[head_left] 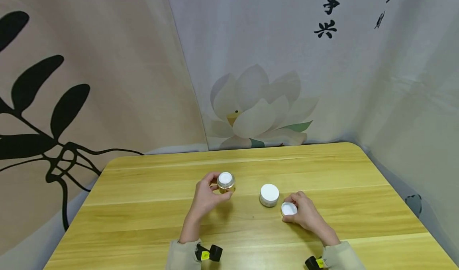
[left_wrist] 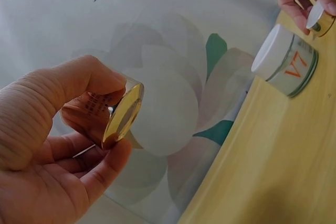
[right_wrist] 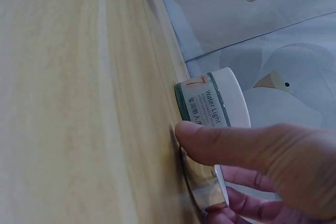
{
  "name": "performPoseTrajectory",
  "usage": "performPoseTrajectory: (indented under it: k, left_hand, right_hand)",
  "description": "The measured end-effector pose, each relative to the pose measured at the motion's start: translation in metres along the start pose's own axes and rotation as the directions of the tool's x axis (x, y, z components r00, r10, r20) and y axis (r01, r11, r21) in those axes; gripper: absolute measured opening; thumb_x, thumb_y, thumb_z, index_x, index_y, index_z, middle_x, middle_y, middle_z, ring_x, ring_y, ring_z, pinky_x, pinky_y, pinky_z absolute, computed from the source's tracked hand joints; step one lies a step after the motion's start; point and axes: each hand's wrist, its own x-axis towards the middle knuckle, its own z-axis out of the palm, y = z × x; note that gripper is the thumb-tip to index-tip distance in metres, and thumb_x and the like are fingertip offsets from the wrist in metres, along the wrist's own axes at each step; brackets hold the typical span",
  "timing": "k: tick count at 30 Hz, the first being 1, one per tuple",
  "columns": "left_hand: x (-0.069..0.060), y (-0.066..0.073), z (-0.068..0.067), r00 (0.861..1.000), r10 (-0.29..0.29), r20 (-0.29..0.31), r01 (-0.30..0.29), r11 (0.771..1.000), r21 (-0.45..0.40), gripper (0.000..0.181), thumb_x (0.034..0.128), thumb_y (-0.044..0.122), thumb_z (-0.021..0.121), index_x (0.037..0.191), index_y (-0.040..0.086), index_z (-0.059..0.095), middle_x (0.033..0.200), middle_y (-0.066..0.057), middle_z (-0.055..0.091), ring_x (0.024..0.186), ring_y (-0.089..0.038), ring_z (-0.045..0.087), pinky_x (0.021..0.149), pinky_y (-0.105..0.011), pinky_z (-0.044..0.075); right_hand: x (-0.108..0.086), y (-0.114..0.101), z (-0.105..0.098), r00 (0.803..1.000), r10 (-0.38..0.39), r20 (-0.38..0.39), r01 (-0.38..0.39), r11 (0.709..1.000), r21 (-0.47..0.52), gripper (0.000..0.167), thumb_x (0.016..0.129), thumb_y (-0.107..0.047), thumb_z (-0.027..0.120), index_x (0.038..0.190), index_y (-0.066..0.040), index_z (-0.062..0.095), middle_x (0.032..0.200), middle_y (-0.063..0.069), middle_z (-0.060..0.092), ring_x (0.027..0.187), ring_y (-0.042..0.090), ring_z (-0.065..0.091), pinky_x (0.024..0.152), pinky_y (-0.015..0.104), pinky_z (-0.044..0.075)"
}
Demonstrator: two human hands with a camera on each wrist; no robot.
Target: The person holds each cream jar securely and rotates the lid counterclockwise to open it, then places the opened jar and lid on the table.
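Observation:
My left hand (head_left: 207, 196) holds a small glass cream jar (head_left: 226, 188) above the table, fingers and thumb round its sides. The jar has a white top surface, and in the left wrist view its gold base (left_wrist: 124, 116) shows, tilted. Over on the right, my right hand (head_left: 305, 214) pinches a small round lid (head_left: 289, 209) between thumb and fingers, at or just over the tabletop. White on top, this lid has a shiny gold side (right_wrist: 206, 186) in the right wrist view. Between the hands stands a larger white-lidded jar (head_left: 269, 195) marked V7, upright and touched by neither hand.
The pale wooden table (head_left: 150, 206) has rounded far corners. A printed cloth backdrop (head_left: 258, 42) hangs behind it, with a lotus and dark leaves. Each wrist wears a small black camera, the left one (head_left: 215, 253) by the sleeve cuff.

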Motion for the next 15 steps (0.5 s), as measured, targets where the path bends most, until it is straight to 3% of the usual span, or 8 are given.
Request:
performPoseTrajectory:
  k: [10,15]
  left_hand:
    - [0.0,-0.016,-0.006,0.999,-0.05,-0.022,0.052,0.993,0.107,0.047,0.0607,-0.003,0.08,0.102,-0.006,0.058,0.095,-0.013,0.06,0.089,-0.025,0.055,0.076,-0.035,0.051]
    - [0.0,-0.024,-0.008,0.995,-0.101,-0.021,0.103,0.983,0.152,0.046,0.0588,-0.005,0.079,0.099,-0.003,0.057,0.092,-0.011,0.059,0.085,-0.021,0.053,0.072,-0.032,0.048]
  right_hand:
    - [0.0,0.001,0.001,1.0,0.0,-0.01,0.0,1.0,0.004,0.041,0.056,-0.011,0.089,0.088,-0.006,0.064,0.085,0.002,0.05,0.075,0.016,0.048,0.068,0.029,0.042]
    - [0.001,0.001,0.002,1.0,-0.004,-0.009,0.004,1.0,0.001,0.041,0.056,-0.011,0.089,0.088,-0.006,0.064,0.085,0.002,0.05,0.074,0.016,0.048,0.067,0.029,0.042]
